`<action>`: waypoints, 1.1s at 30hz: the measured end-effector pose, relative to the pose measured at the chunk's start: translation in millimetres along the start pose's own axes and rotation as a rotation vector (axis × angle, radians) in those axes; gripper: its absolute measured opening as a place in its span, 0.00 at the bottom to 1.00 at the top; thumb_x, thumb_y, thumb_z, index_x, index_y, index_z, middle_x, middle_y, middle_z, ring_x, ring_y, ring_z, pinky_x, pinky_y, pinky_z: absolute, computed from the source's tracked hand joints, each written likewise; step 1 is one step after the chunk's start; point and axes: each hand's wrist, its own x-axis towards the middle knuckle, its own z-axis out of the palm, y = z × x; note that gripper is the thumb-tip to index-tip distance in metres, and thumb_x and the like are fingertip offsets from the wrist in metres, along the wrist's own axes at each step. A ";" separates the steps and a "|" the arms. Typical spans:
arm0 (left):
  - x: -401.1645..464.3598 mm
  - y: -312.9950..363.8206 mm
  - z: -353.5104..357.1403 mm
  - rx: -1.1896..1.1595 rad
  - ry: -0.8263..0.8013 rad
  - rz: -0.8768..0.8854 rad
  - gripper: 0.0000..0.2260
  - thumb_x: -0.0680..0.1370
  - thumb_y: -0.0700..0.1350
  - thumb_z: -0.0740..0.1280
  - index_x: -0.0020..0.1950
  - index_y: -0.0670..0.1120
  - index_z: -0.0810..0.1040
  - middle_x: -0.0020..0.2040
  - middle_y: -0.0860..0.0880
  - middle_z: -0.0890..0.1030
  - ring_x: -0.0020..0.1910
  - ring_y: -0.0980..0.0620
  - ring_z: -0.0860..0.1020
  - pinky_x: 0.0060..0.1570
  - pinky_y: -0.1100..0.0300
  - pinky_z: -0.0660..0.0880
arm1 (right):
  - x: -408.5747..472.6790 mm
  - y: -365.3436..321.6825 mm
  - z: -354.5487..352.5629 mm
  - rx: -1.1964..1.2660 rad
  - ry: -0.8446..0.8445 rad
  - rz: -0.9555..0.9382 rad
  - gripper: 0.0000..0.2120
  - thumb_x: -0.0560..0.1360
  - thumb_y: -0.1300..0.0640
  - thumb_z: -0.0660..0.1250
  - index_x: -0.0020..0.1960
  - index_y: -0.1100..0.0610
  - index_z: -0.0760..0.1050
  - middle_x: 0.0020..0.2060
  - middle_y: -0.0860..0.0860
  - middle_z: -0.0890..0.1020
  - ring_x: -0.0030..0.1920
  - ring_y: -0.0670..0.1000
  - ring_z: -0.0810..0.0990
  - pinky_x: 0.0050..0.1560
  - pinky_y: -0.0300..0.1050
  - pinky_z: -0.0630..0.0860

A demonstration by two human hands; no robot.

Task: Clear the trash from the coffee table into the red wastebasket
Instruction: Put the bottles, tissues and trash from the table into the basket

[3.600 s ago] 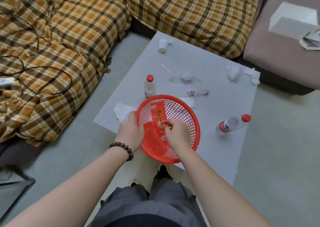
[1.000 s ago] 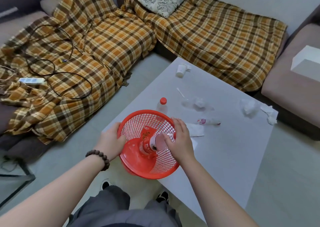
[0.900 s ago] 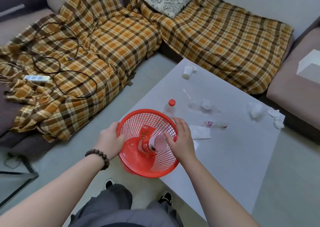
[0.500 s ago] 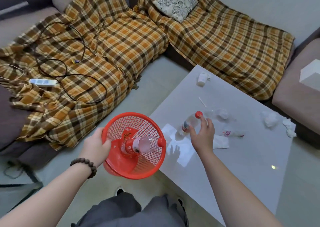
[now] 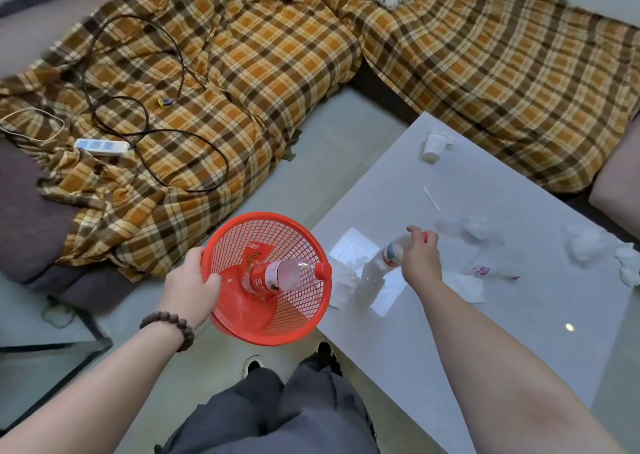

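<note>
Wastebasket (image 5: 266, 322), tilted and held off the table edge, is gripped at its rim by our left hand (image 5: 189, 287), with one bottle (image 5: 277, 275) already inside. Our right hand (image 5: 420, 261) curls around a second bottle (image 5: 393, 254) on the coffee table (image 5: 485, 367); we judge that further tilt could spill the basket, or a loose grasp drop the bottle.

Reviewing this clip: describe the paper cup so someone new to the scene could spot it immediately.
Start at the white coffee table and go to its far corner, nearest the plaid-covered sofa. The paper cup lies there on its side, alone. Unlike the crumpled tissues further right, it is a smooth, tapered white cup.
</note>
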 end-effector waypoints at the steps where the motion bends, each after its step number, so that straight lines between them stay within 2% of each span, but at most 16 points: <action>1: 2.2 1.1 1.4 0.009 -0.002 -0.005 0.16 0.74 0.41 0.63 0.62 0.47 0.72 0.42 0.48 0.78 0.38 0.49 0.75 0.33 0.58 0.68 | 1.3 2.1 0.8 0.006 0.014 0.007 0.24 0.73 0.69 0.53 0.66 0.52 0.66 0.65 0.55 0.63 0.54 0.60 0.71 0.46 0.47 0.68; 5: 11.7 7.7 10.2 -0.008 -0.017 -0.048 0.15 0.75 0.42 0.62 0.61 0.47 0.72 0.42 0.49 0.79 0.37 0.53 0.76 0.29 0.63 0.68 | 4.6 6.4 -5.6 0.008 0.070 -0.015 0.20 0.73 0.69 0.54 0.63 0.56 0.67 0.62 0.57 0.65 0.49 0.62 0.73 0.44 0.48 0.69; 9: 18.4 18.6 18.7 -0.047 -0.002 -0.089 0.15 0.74 0.42 0.62 0.60 0.47 0.73 0.41 0.49 0.79 0.36 0.53 0.78 0.29 0.61 0.72 | -12.4 -16.1 -21.6 0.212 0.294 -0.146 0.14 0.76 0.66 0.54 0.60 0.59 0.69 0.59 0.56 0.67 0.51 0.59 0.72 0.48 0.50 0.71; 10: 19.9 21.9 20.2 -0.052 0.005 -0.096 0.14 0.74 0.43 0.63 0.59 0.47 0.73 0.40 0.50 0.79 0.36 0.53 0.77 0.29 0.61 0.72 | -19.5 -26.7 -28.9 0.292 0.358 -0.208 0.12 0.77 0.65 0.55 0.59 0.60 0.70 0.58 0.57 0.68 0.51 0.56 0.72 0.50 0.48 0.71; 13: 24.4 32.0 22.1 -0.042 0.023 -0.090 0.10 0.73 0.44 0.63 0.54 0.48 0.74 0.38 0.53 0.78 0.35 0.54 0.76 0.32 0.60 0.73 | -45.3 -58.3 -53.0 0.469 0.508 -0.390 0.10 0.77 0.64 0.55 0.56 0.61 0.70 0.55 0.57 0.68 0.53 0.43 0.69 0.54 0.31 0.66; 14: 25.5 35.1 22.0 -0.041 0.024 -0.084 0.09 0.73 0.44 0.63 0.52 0.49 0.74 0.38 0.53 0.78 0.36 0.53 0.77 0.33 0.59 0.74 | -55.6 -67.1 -59.3 0.501 0.544 -0.437 0.10 0.76 0.63 0.55 0.55 0.61 0.70 0.54 0.56 0.69 0.53 0.40 0.68 0.54 0.29 0.64; 16: 27.1 40.5 21.5 -0.041 0.025 -0.070 0.07 0.72 0.44 0.63 0.50 0.50 0.74 0.37 0.54 0.78 0.35 0.53 0.77 0.32 0.59 0.73 | -75.6 -81.5 -65.4 0.537 0.567 -0.517 0.09 0.76 0.60 0.54 0.52 0.62 0.70 0.50 0.57 0.70 0.52 0.42 0.67 0.54 0.30 0.64; 18: 28.1 44.5 20.8 -0.045 0.030 -0.060 0.06 0.72 0.44 0.63 0.48 0.50 0.74 0.37 0.53 0.78 0.34 0.54 0.77 0.30 0.60 0.71 | -92.3 -91.4 -61.6 0.563 0.504 -0.594 0.09 0.75 0.60 0.54 0.50 0.62 0.70 0.48 0.57 0.71 0.50 0.43 0.67 0.54 0.30 0.63; 22: 26.9 52.0 18.9 -0.084 0.038 -0.057 0.06 0.72 0.44 0.63 0.47 0.49 0.75 0.37 0.52 0.79 0.34 0.55 0.77 0.28 0.62 0.68 | -107.8 -93.5 -33.1 0.553 0.197 -0.649 0.09 0.74 0.60 0.55 0.52 0.55 0.69 0.51 0.51 0.68 0.52 0.38 0.68 0.53 0.28 0.64; 25: 24.5 56.4 16.6 -0.113 0.063 -0.056 0.04 0.72 0.43 0.64 0.46 0.49 0.75 0.36 0.54 0.78 0.33 0.57 0.76 0.28 0.64 0.68 | -105.2 -88.3 -9.8 0.454 0.024 -0.607 0.11 0.74 0.60 0.56 0.54 0.55 0.71 0.56 0.48 0.66 0.54 0.46 0.71 0.52 0.36 0.69; 29: 21.8 57.8 11.9 -0.121 0.069 -0.085 0.03 0.74 0.42 0.63 0.45 0.47 0.75 0.37 0.52 0.77 0.33 0.57 0.74 0.25 0.66 0.66 | -95.3 -91.0 8.4 0.308 -0.055 -0.616 0.10 0.73 0.62 0.57 0.53 0.57 0.73 0.60 0.52 0.69 0.59 0.53 0.71 0.53 0.46 0.72; 33: 19.4 56.6 6.9 -0.118 0.089 -0.088 0.02 0.74 0.42 0.63 0.44 0.48 0.74 0.36 0.52 0.77 0.32 0.59 0.73 0.23 0.70 0.63 | -87.5 -98.2 16.9 0.219 -0.119 -0.655 0.11 0.75 0.62 0.59 0.56 0.57 0.74 0.64 0.53 0.69 0.65 0.53 0.67 0.59 0.45 0.70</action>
